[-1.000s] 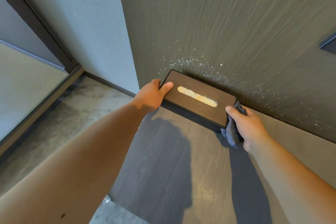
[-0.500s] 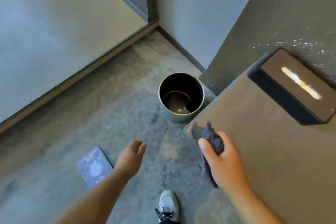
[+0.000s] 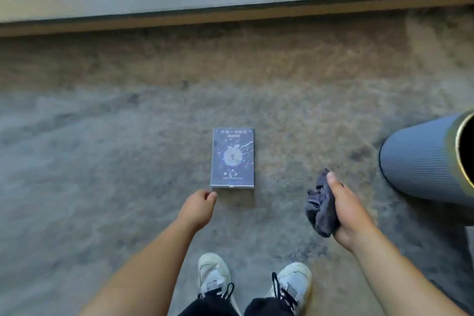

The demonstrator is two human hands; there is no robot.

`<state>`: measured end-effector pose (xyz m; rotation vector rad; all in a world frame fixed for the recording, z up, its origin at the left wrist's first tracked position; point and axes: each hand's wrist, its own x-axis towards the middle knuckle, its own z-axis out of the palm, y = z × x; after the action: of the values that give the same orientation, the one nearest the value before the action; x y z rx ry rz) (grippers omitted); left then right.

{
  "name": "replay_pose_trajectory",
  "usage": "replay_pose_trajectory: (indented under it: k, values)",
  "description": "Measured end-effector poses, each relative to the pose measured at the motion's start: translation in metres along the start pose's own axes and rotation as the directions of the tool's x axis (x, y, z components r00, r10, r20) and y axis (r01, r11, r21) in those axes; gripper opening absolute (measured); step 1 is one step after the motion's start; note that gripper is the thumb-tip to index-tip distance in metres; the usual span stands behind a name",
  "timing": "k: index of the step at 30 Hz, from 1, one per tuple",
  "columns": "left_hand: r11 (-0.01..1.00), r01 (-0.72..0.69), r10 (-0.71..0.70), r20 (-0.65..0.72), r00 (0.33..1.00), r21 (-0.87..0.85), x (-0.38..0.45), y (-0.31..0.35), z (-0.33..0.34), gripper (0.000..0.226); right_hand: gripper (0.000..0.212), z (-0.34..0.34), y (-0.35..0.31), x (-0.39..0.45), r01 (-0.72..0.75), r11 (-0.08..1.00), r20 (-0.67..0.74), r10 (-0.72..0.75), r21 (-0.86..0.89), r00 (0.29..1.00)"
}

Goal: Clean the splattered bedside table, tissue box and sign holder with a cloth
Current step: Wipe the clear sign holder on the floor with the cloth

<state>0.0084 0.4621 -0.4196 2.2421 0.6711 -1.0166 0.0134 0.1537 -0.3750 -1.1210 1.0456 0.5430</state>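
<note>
The sign holder (image 3: 232, 158), a flat clear frame with a dark blue printed card, lies face up on the carpet in front of me. My left hand (image 3: 198, 206) hovers just below its lower left corner with fingers loosely curled, holding nothing. My right hand (image 3: 350, 215) grips a crumpled dark grey cloth (image 3: 320, 210), held in the air to the right of the sign holder. The bedside table and tissue box are out of view.
A ribbed grey waste bin (image 3: 420, 161) with a gold rim stands at the right edge. My two white shoes (image 3: 252, 282) are at the bottom. A wall with a brown skirting (image 3: 230, 19) runs along the top, beyond the mottled carpet.
My view has swung down and left from the table and tissue box to the floor. Both hands left the tissue box; the left hand has come close to the sign holder.
</note>
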Motion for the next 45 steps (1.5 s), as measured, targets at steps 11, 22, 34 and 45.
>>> replay_pose_trajectory:
  k: [11, 22, 34, 45]
  values:
    - [0.97, 0.107, -0.145, -0.166, 0.975, -0.22, 0.154, -0.011, 0.038, 0.032, 0.013, 0.017, 0.025, 0.149, -0.13, 0.991, 0.201, 0.133, -0.028, 0.97]
    - [0.77, 0.12, -0.168, -0.018, 0.986, -0.627, 0.195, -0.011, 0.057, 0.024, 0.031, -0.02, 0.038, 0.188, 0.002, 0.994, 0.223, -0.026, 0.106, 0.974]
    - [0.637, -0.06, 0.202, 0.092, 0.975, -0.769, 0.165, 0.077, 0.116, 0.023, 0.042, -0.061, 0.024, 0.187, 0.053, 0.987, 0.09, -0.067, 0.151, 0.994]
    - [0.659, 0.079, 0.138, 0.223, 0.965, -0.748, 0.151, 0.071, 0.181, 0.021, 0.011, -0.026, -0.001, 0.208, 0.454, 0.873, 0.06, -0.451, -0.176, 0.891]
